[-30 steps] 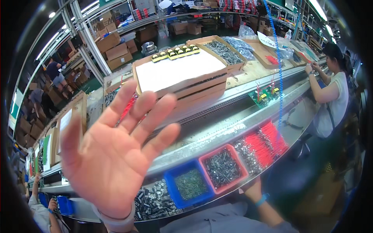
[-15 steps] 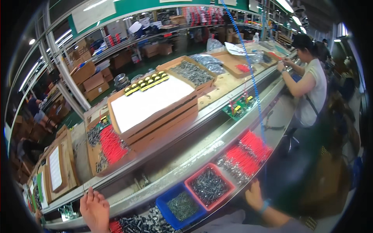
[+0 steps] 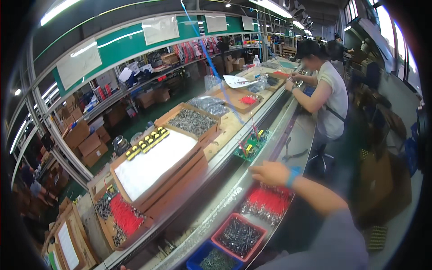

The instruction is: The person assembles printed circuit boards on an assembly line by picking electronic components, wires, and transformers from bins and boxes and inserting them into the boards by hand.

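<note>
My right hand [image 3: 271, 173], with a blue band [image 3: 293, 176] on its wrist, reaches over the near rail of the line. Its fingers point left, loosely stretched, and nothing shows in them. Just beyond them lies a green circuit board [image 3: 252, 145] with yellow parts and upright red wires, apart from the hand. Below the hand is a pile of red wire leads [image 3: 268, 201] with metal ends. Of my left hand [image 3: 123, 267] only a sliver shows at the lower edge, its fingers hidden.
A red bin [image 3: 217, 237] of dark small parts and a blue bin [image 3: 193, 264] of thin metal pieces stand nearby. Across the line are stacked cardboard trays [image 3: 180, 168], a box of metal parts [image 3: 191, 121] and more red leads [image 3: 126, 213]. A co-worker [image 3: 330, 94] sits further right.
The view has swung right and up. My right hand has moved from beside the red leads, forward and left, toward the circuit board. My left hand has almost left the picture.
</note>
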A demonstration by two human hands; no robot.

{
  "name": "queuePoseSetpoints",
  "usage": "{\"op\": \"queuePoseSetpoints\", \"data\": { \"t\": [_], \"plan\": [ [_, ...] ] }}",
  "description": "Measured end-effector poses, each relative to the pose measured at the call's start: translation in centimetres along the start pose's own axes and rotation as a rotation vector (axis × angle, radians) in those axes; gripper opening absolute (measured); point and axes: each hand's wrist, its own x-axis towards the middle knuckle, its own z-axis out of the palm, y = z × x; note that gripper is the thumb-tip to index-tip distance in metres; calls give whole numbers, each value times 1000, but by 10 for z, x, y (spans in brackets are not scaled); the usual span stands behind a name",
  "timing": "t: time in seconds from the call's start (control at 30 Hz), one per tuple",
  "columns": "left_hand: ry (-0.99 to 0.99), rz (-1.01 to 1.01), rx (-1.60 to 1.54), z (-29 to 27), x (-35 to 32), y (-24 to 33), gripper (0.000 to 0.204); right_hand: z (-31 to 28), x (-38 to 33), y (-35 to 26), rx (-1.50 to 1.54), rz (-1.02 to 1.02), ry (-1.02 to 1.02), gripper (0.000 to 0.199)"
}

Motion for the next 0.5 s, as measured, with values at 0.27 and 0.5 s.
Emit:
{"op": "queuePoseSetpoints", "data": {
  "t": [0.27, 0.5],
  "plan": [
    [-14, -22, 77, -64, 12, 15, 20, 0, 56, 25, -43, 42, -119, 44],
    [69, -40, 143, -72, 31, 6, 20, -9, 76, 67, 42, 155, -138, 46]
  ]
}}
